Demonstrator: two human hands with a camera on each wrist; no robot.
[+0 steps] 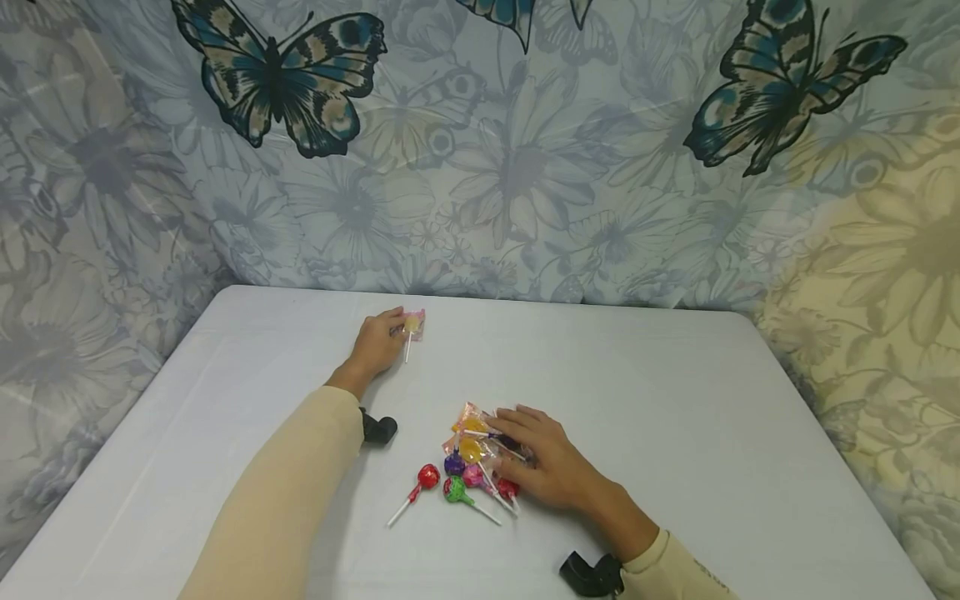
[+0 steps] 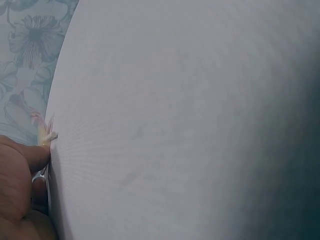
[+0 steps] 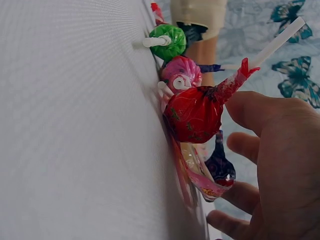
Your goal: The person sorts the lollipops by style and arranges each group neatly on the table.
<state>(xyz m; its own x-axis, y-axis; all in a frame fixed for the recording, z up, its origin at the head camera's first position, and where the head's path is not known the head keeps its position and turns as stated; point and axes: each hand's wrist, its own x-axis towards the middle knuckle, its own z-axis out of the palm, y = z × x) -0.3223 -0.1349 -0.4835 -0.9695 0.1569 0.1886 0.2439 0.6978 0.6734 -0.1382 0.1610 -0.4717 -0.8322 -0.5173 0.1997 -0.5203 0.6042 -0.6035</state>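
While pinching a wrapped yellow lollipop (image 1: pixel 412 323) near the far edge of the white table (image 1: pixel 637 375) with the left hand (image 1: pixel 378 342), holds the right hand (image 1: pixel 543 458), with fingers apart and loosely bent, at a lollipop pile (image 1: pixel 471 451). Has a separate red lollipop (image 1: pixel 428 477) just left of that.

My left hand (image 1: pixel 377 343) pinched a yellow lollipop (image 1: pixel 412 323) in a clear, pink-edged wrapper, just left of frame centre, stick down. Lower centre, a pile of wrapped lollipops (image 1: pixel 471 451) lay partly under my right hand (image 1: pixel 551 462): yellow ones (image 1: pixel 473 426), purple ball (image 1: pixel 453 463), pink ball (image 1: pixel 473 476), green ball (image 1: pixel 453 489) with stick down-right, red ball (image 3: pixel 192 119), dark ball (image 3: pixel 219 169). A separate red lollipop (image 1: pixel 428 477) lay just left of it, stick down-left.
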